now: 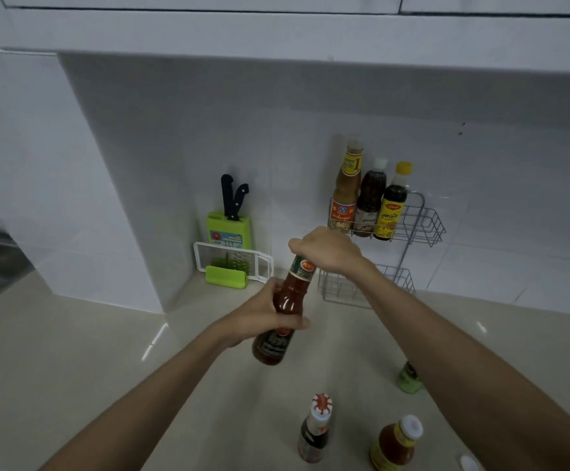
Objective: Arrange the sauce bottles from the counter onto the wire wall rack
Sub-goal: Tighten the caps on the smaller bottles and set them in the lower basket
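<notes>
White tiled walls and a pale glossy counter point(72, 351) frame the work. A red sauce bottle point(285, 300) is held in the air above the counter, tilted with its neck toward the wall: the left hand point(259, 317) is wrapped around its body, and the right hand point(327, 249) is closed over its top, so the cap is hidden. Red sauce is seen through a clear body, with a dark label low down and a green and orange band at the neck. Risk is judged to lie chiefly in the handover; if one hand is released before the other has a firm hold, the smooth bottle could slide and strike the counter. The wire wall rack point(422, 222) is fixed to the right, its upper basket already filled on the left by three bottles point(368, 198), with bare wire beside them. A knock against those could be caused by a careless approach, and they could be toppled. A lower basket point(361, 287) sits just behind the right wrist. Two bottles point(314, 433) and a green-capped one point(407, 379) stand on the counter under the forearms and could be clipped.
</notes>
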{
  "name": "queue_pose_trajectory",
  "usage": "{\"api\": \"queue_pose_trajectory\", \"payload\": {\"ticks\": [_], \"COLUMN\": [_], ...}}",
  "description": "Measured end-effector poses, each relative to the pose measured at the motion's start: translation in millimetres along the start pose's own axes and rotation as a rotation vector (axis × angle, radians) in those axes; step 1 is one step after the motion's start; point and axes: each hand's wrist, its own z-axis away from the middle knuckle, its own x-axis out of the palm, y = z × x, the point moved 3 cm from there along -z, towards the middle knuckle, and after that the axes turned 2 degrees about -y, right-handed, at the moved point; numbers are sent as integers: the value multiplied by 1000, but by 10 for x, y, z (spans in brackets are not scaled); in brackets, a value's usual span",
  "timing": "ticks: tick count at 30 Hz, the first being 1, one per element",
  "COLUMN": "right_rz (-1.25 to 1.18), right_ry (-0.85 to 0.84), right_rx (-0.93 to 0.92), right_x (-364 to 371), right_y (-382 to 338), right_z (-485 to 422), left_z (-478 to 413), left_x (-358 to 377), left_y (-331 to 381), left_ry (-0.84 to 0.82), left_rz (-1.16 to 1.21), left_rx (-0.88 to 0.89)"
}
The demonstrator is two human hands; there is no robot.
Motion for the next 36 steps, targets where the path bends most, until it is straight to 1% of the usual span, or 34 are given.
{"api": "queue_pose_trajectory", "payload": {"ticks": [1, 2, 4, 5, 6, 7, 8, 10, 11, 12, 14, 16, 18, 19, 20, 22, 24, 26, 29, 32, 36], "right_rz": [4, -6, -87, -172, -280, -378, -438, -464, -471, -500, -567, -594, -587, -548, -482, -380, -426, -470, -563, -548, -533], "right_ry": [4, 23, 115, 149, 140, 80, -17, -195, -222, -200, -105, -6, 126, 218, 324, 524, 634, 656, 585, 603, 474], "right_rx": [-32, -58, -77, -60, -36, -13, 3, 43, 60, 80, 109, 122, 156, 171, 184, 190, 190, 178, 128, 88, 134], "right_x": [-83, -160, -266, -282, -263, -205, -104, 124, 224, 305, 376, 374, 342, 329, 324, 321, 358, 426, 547, 658, 826], "right_y": [-26, -39, -17, 19, 71, 144, 232, 461, 578, 695, 875, 1023, 1203, 1301, 1398, 1533, 1638, 1733, 1808, 1791, 1839], "right_z": [-6, -1, 30, 65, 115, 173, 225, 302, 314, 310, 263, 169, 40, -26, -85, -178, -290, -393, -576, -731, -993], "left_z": [48, 79, 66, 29, -18, -72, -116, -237, -295, -357, -534, -736, -969, -1079, -1181, -1363, -1559, -1714, -1924, -2070, -2210], "left_x": [-18, -23, 29, 66, 101, 134, 158, 210, 237, 272, 346, 392, 405, 391, 370, 333, 316, 329, 383, 448, 495], "left_y": [-46, -96, -171, -191, -209, -237, -270, -344, -369, -380, -374, -342, -330, -335, -346, -373, -368, -343, -323, -308, -342], "left_ry": [-94, -134, -108, -76, -44, -15, 11, 33, 38, 35, 10, -60, -161, -184, -178, -123, -93, -97, -119, -108, -98], "left_rz": [32, 26, 74, 117, 148, 169, 180, 167, 150, 133, 110, 74, -1, -44, -68, -33, 21, 45, 63, 72, 148], "left_rx": [-10, -12, 24, 50, 67, 71, 70, 52, 39, 32, 17, -2, -9, -23, -47, -111, -168, -211, -251, -247, -229]}}
